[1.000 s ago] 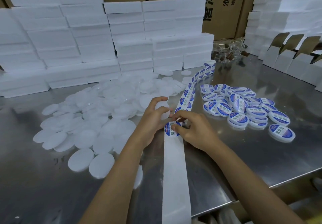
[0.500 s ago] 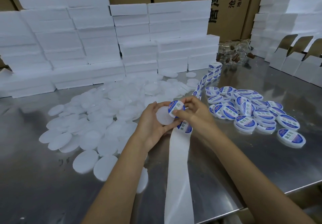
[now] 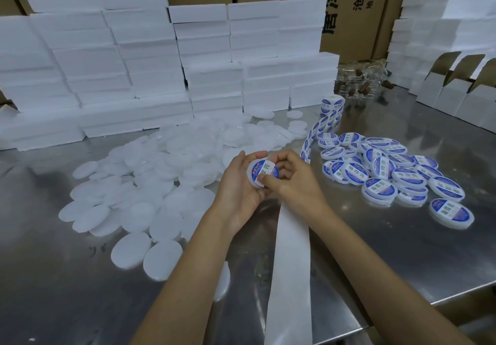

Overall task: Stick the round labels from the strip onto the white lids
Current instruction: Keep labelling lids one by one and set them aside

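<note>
A white lid [image 3: 255, 177] is held above the centre of the table [image 3: 402, 250], cupped in the curled fingers of the left hand [image 3: 237, 186]. A round blue-and-white label [image 3: 265, 174] lies on the lid's face, slightly off toward 3 o'clock. The right hand [image 3: 292, 181] is closed on the lid from that side, its thumb pressed on the label's lower edge and its fingers curled behind the rim. Below the hands, the bare strip [image 3: 288, 277] runs toward 6 o'clock and off the table edge; at 1 o'clock the strip, loaded with labels, leads up to a roll [image 3: 332, 104]. Labelled lids [image 3: 389, 175] are heaped at 3 o'clock, with one apart at 4 o'clock. Plain lids [image 3: 150, 183] are spread from 9 to 12 o'clock. White boxes [image 3: 161, 63] are stacked behind them, with brown cartons [image 3: 357, 9] further back.
</note>
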`<action>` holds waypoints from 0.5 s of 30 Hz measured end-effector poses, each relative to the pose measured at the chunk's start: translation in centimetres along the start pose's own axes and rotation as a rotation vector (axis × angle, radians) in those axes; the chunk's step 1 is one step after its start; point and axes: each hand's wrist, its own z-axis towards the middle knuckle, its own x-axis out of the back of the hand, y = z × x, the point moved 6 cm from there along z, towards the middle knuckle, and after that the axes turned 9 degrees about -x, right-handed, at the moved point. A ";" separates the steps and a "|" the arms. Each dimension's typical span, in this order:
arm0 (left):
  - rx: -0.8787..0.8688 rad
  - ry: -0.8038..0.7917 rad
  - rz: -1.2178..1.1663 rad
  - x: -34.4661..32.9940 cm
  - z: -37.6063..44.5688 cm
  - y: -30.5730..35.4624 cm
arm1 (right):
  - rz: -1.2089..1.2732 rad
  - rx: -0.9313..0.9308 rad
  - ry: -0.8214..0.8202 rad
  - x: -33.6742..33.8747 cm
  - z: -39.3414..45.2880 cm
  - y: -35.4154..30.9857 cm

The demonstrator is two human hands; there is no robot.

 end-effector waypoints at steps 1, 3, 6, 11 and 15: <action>-0.002 0.002 0.005 0.0 0.0 0.0 | 0.000 0.003 0.004 0.0 0.0 0.0; -0.001 0.004 0.012 0.0 0.0 0.0 | 0.002 0.002 0.007 0.1 0.0 -0.1; -0.003 0.009 0.030 -0.2 -0.1 -0.1 | -0.007 0.000 0.006 0.1 -0.1 -0.1; -0.014 -0.003 0.048 -0.7 -0.2 -0.1 | -0.047 0.020 0.027 0.1 -0.4 -0.3; -0.030 -0.012 0.080 -0.8 -0.2 -0.1 | -0.110 0.051 0.066 0.2 -0.7 -0.2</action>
